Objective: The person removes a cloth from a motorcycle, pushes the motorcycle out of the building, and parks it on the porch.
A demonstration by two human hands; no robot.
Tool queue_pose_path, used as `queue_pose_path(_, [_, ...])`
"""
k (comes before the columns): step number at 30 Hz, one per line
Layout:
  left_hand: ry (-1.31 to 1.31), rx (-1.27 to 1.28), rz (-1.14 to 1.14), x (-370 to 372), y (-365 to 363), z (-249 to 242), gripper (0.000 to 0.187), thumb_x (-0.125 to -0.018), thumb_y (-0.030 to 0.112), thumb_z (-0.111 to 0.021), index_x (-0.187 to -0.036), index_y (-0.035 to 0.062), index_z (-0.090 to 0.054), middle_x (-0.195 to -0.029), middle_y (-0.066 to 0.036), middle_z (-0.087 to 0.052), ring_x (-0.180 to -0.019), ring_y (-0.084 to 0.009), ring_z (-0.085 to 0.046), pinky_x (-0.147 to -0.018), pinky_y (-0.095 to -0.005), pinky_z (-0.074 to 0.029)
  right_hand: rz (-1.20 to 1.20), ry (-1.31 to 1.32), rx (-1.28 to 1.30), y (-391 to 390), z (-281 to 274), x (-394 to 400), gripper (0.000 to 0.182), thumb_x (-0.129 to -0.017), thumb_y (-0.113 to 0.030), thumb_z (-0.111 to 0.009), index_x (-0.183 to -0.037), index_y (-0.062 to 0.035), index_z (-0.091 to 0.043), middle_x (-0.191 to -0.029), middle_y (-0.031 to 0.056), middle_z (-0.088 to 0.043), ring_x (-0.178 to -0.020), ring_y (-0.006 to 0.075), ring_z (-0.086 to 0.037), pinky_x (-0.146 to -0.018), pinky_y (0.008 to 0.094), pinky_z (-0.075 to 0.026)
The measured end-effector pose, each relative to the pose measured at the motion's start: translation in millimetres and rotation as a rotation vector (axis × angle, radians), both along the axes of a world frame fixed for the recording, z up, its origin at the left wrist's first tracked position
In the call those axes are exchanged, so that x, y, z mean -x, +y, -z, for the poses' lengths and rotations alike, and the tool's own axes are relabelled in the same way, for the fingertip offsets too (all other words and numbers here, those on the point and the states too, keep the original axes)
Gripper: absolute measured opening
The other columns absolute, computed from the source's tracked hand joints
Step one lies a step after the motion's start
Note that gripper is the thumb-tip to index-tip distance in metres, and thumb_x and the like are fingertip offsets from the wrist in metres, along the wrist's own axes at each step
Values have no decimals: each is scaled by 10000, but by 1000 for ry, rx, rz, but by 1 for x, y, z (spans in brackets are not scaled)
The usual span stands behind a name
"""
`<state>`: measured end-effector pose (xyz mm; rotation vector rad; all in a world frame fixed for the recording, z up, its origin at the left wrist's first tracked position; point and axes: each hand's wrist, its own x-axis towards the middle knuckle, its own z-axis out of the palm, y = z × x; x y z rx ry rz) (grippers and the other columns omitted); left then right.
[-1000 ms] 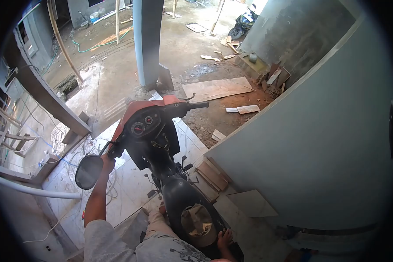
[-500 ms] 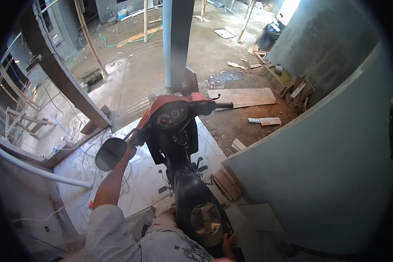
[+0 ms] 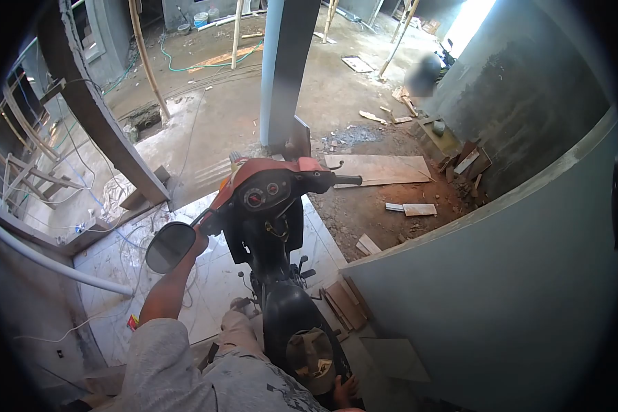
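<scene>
A red and black motorbike (image 3: pixel 279 237) stands in front of me on white floor tiles, its front pointing away. My left hand (image 3: pixel 200 242) is closed around the left handlebar grip, partly hidden behind the round-edged mirror (image 3: pixel 170 248). The right handlebar grip (image 3: pixel 348 180) is free of any hand. My right hand (image 3: pixel 347 391) lies against the rear of the black seat (image 3: pixel 290 310), fingers stretched and apart. On the back of the seat, just ahead of that hand, rests a dark cap-like item (image 3: pixel 310 351) with a few small things in it.
A grey wall (image 3: pixel 474 275) runs along the right, with stacked boards (image 3: pixel 343 303) at its foot. Ahead stand a pillar (image 3: pixel 281 75) and a wooden sheet (image 3: pixel 378 169) on bare soil. To the left are a post (image 3: pixel 103 103), a pale pipe (image 3: pixel 55 259) and loose cables.
The view has tilted and shifted slightly, so the motorbike sits a little lower and further left. My left foot has moved forward onto the tiles. Both hands keep their places on the motorbike.
</scene>
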<state>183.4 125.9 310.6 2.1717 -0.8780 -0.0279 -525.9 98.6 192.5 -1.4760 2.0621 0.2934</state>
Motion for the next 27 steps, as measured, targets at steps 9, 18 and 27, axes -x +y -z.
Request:
queue_pose_path(9, [-4,-24,-44,-66,-13,52,233,-807,43,-606,-1011,57,-717,-900,-235,-717,-930,-387,-708,-783,-461,-549,102,-181,-68,-10,-26,-41,910,-961,-745,-317,-1624,-183,-45,-1686,161,11,-1530,450,26,-1199,628,-5])
queue_pose_path(18, [172,-355,-64,-91,-2,-68,288,-876,303,-586,-1099,167,-710,-937,-208,-720,-887,-427,-691,-788,-518,-553,32,-137,119,-113,42,-72,957,-938,-638,-523,-1590,-47,-147,-1633,261,-128,-1508,468,-101,-1182,629,-143])
queue_pose_path(27, [329,-424,-110,-140,-5,-94,260,-861,281,-633,-1031,97,-701,-853,-218,-717,-856,-444,-689,-765,-534,-540,-1162,-13,1133,-344,-358,-632,1004,-730,-209,-829,-1545,-42,-268,-1618,230,-211,-1506,447,-155,-1216,576,-161])
